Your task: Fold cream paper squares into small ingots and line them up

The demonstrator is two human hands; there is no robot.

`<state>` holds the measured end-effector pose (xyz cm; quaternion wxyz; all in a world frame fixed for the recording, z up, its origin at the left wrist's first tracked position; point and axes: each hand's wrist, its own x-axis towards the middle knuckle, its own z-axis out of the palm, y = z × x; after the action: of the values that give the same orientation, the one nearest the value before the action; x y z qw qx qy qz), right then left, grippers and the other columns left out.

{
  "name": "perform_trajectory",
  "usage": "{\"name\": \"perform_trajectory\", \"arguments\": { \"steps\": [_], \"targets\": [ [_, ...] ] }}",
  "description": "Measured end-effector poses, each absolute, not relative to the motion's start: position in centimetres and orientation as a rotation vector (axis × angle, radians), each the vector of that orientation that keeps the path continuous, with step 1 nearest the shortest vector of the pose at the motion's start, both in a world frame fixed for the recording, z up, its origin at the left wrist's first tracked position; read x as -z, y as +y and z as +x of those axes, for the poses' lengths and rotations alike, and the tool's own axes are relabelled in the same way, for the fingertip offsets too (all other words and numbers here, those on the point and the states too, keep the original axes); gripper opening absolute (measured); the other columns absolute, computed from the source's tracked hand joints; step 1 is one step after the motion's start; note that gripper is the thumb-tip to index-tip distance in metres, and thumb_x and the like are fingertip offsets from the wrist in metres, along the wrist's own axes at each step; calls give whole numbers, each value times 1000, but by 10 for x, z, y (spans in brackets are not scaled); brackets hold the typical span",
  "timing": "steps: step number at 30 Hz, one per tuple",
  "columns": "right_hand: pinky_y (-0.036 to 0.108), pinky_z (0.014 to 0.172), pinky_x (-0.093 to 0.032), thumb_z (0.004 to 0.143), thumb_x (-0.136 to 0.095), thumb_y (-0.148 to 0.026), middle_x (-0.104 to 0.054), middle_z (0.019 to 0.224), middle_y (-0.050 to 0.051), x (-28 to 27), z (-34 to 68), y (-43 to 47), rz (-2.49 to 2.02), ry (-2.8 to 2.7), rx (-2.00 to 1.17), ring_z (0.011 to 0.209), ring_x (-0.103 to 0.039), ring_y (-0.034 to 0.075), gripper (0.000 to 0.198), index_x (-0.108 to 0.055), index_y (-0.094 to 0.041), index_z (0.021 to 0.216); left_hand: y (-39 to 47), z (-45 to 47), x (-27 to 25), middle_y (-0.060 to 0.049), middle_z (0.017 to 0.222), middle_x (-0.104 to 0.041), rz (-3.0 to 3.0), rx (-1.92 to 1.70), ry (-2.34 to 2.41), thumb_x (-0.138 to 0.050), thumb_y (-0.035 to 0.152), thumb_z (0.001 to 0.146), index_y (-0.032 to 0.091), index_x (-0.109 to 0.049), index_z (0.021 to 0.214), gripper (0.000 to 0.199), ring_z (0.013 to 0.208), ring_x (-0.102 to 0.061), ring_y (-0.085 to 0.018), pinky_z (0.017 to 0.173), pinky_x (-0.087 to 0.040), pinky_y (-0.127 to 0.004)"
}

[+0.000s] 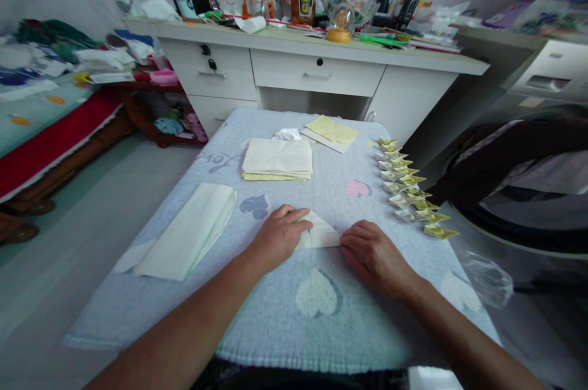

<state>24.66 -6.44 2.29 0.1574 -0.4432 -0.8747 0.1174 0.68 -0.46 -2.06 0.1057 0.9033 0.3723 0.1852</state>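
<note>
A small piece of folded cream paper [324, 234], with a slanted upper edge, lies on the cloth-covered table between my hands. My left hand [287, 231] holds its left part down, fingers bent over the paper and thumb beside them; this hides that end. At the right corner, my right hand [374, 254] has its fingers pressed together on the paper's tip. Beyond them sits a stack of cream and yellow paper sheets [277, 157]. Several small folded paper boats [408, 179] stand in rows along the table's right side.
A larger folded pale sheet [190, 231] lies to the left on the patterned cloth [275, 329]. Yellow and white sheets [331, 131] and a crumpled white tissue [288, 134] are at the back. A cluttered white desk [316, 75] stands behind, a washing machine [551, 71] at right.
</note>
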Motion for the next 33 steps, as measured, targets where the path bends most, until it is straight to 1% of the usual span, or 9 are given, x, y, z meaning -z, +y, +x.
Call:
{"name": "perform_trajectory", "arguments": {
  "steps": [1,4,7,9,12,16,19,23,33],
  "targets": [
    [36,78,-44,89,-51,-15,-65,84,8,-26,244,-61,-1285,-2466,-333,83,-55,21,13,-63,-17,85,-5,6,20,-3,131,-61,2638,-558,1086,-53,7,85,25,-69,110,34,106,-50,-22,94,-46,-38],
    [37,84,-44,86,-57,-16,-62,99,9,-32,232,-50,-1287,-2388,-351,94,-53,22,8,-63,-17,92,-5,5,15,-3,129,-61,2583,-587,1061,-53,12,87,25,-69,110,31,109,-50,-22,97,-45,-39],
    [38,88,-43,83,-62,-17,-60,106,10,-30,221,-39,-1219,-2436,-400,99,-51,23,19,-62,-17,103,-6,4,12,-4,130,-60,2551,-599,1038,-56,18,87,23,-68,108,25,113,-50,-23,100,-42,-41],
    [39,88,-42,81,-65,-18,-59,110,10,-24,216,-34,-1176,-2473,-421,101,-50,23,28,-62,-18,109,-7,4,10,-5,128,-60,2518,-616,1025,-61,18,83,23,-65,110,28,114,-50,-22,101,-41,-41],
    [39,86,-41,82,-65,-21,-59,108,10,-13,216,-31,-1157,-2482,-433,98,-50,23,28,-63,-18,109,-7,4,9,-5,119,-61,2443,-664,1049,-64,15,77,22,-59,113,37,112,-52,-22,99,-42,-40],
    [39,86,-39,84,-60,-20,-58,108,9,-4,218,-32,-1167,-2455,-417,98,-49,23,25,-65,-19,109,-9,2,8,-5,103,-59,2393,-677,1186,-68,19,75,21,-56,99,27,101,-54,-23,89,-45,-39],
    [40,86,-38,85,-58,-20,-58,110,9,-2,218,-33,-1163,-2446,-411,99,-48,23,27,-65,-19,111,-9,1,9,-3,96,-57,2385,-639,1249,-69,22,75,21,-53,92,24,94,-54,-22,83,-45,-36],
    [39,86,-38,86,-55,-16,-60,108,8,-1,217,-33,-1157,-2436,-409,99,-48,23,27,-66,-20,111,-9,1,11,-2,96,-56,2353,-610,1273,-71,21,75,21,-53,94,25,92,-54,-20,81,-45,-34],
    [38,87,-38,84,-53,-8,-63,106,8,3,211,-32,-1164,-2427,-397,98,-48,22,29,-66,-17,108,-12,2,10,-3,98,-55,2355,-606,1262,-72,21,77,21,-62,97,22,95,-55,-20,87,-46,-35]
  ]
}}
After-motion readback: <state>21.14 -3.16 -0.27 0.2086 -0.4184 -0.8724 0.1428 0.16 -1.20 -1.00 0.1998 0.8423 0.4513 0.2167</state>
